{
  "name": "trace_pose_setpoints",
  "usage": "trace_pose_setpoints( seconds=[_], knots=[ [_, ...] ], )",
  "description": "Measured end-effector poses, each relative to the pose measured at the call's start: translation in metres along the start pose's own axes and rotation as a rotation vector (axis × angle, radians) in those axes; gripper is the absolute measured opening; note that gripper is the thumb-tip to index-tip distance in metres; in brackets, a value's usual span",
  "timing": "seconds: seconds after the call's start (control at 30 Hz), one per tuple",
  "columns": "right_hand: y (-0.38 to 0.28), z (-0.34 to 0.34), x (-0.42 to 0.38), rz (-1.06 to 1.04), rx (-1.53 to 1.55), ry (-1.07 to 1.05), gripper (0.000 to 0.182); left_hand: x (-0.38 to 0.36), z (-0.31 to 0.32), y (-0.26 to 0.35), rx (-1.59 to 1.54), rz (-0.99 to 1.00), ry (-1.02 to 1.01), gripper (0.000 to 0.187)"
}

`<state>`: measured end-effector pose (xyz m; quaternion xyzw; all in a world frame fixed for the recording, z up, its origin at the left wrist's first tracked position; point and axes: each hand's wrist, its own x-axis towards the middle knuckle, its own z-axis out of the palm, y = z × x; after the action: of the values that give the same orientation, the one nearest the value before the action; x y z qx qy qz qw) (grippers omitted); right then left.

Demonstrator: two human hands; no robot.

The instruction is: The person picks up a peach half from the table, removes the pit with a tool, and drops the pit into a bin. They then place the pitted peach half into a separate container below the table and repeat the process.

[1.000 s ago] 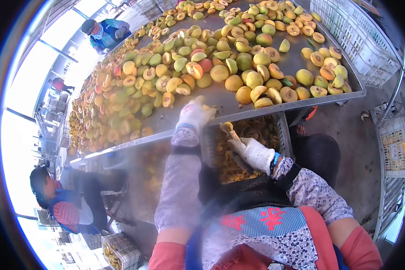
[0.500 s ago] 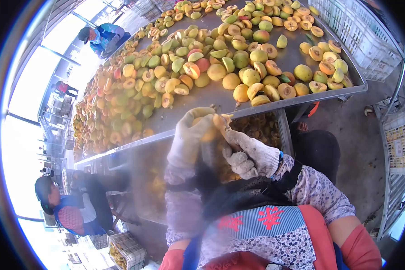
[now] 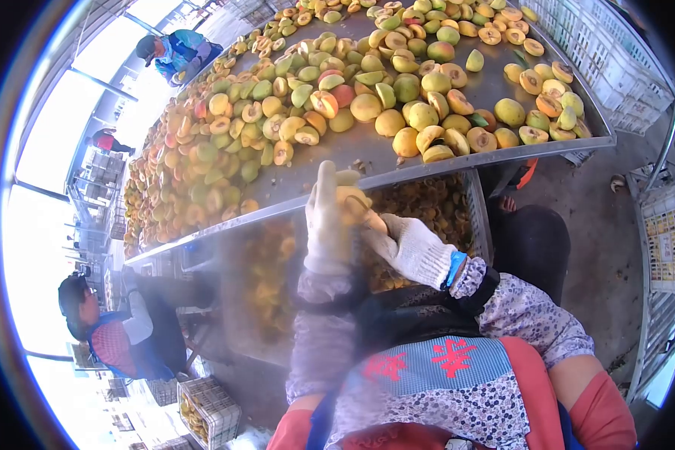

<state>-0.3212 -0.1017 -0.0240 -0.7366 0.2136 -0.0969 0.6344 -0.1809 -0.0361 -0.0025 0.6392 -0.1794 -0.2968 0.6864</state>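
Note:
My left hand [image 3: 327,229], in a whitish glove, is raised at the near edge of the metal table [image 3: 427,166], its fingers pointing up. A blurred yellow-orange fruit piece [image 3: 352,201] rests against its palm side, held there. My right hand [image 3: 416,251], in a knitted white glove, is closed just right of the fruit. A small tan object [image 3: 376,223] shows at its fingertips; what it is cannot be made out. Many halved and whole yellow-green fruits [image 3: 365,107] lie on the table beyond both hands.
Below the table edge sits a crate [image 3: 480,214] of fruit pieces. White crates [image 3: 607,64] are stacked at the upper right, another crate [image 3: 664,240] stands at the right. Co-workers are at the left [image 3: 127,330] and upper left [image 3: 178,54]. A fruit crate [image 3: 210,411] is at lower left.
My left hand's fingers have straightened upward from a curled pose. My right hand has turned, its back now showing more. The view has shifted slightly, and the upper-left co-worker has changed pose.

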Motion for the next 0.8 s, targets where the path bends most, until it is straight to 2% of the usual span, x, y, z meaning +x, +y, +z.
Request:
trace_pose_setpoints(
  seconds=[0.07, 0.1, 0.13, 0.2, 0.27, 0.37, 0.43, 0.47, 0.53, 0.6, 0.8],
  knots=[
    [0.003, -0.002, 0.003, -0.038, -0.1, 0.045, 0.04, -0.008, 0.012, 0.005, -0.25, -0.134, -0.063, 0.051],
    [0.004, -0.004, 0.005, -0.03, -0.225, 0.062, 0.04, -0.01, 0.019, 0.003, -0.329, -0.111, -0.039, 0.049],
    [0.005, -0.005, 0.006, -0.023, -0.351, 0.079, 0.04, -0.01, 0.021, 0.002, -0.328, -0.114, -0.041, 0.049],
    [0.009, -0.003, 0.006, -0.041, -0.384, 0.099, 0.04, -0.009, 0.024, 0.0, -0.359, -0.105, 0.067, 0.051],
    [0.009, -0.001, 0.006, -0.059, -0.418, 0.112, 0.041, -0.009, 0.022, -0.002, -0.356, -0.097, 0.056, 0.051],
    [0.005, 0.001, 0.006, 0.005, -0.405, 0.06, 0.039, -0.007, 0.018, -0.008, -0.36, -0.044, 0.055, 0.051],
    [0.008, 0.004, 0.006, -0.04, -0.211, 0.001, 0.038, -0.004, 0.017, -0.014, -0.367, -0.004, 0.059, 0.051],
    [0.007, 0.004, 0.005, -0.038, -0.21, 0.0, 0.038, -0.004, 0.017, -0.017, -0.366, 0.033, 0.064, 0.052],
    [0.004, 0.003, 0.005, 0.021, 0.015, -0.09, 0.039, -0.003, 0.015, -0.022, -0.365, 0.067, 0.07, 0.053],
    [0.009, 0.003, 0.007, 0.033, 0.015, -0.116, 0.04, -0.003, 0.014, -0.026, -0.28, 0.146, 0.064, 0.057],
    [0.025, 0.006, 0.011, 0.004, 0.008, -0.195, 0.047, -0.006, 0.018, -0.022, -0.275, 0.113, 0.065, 0.059]
  ],
)
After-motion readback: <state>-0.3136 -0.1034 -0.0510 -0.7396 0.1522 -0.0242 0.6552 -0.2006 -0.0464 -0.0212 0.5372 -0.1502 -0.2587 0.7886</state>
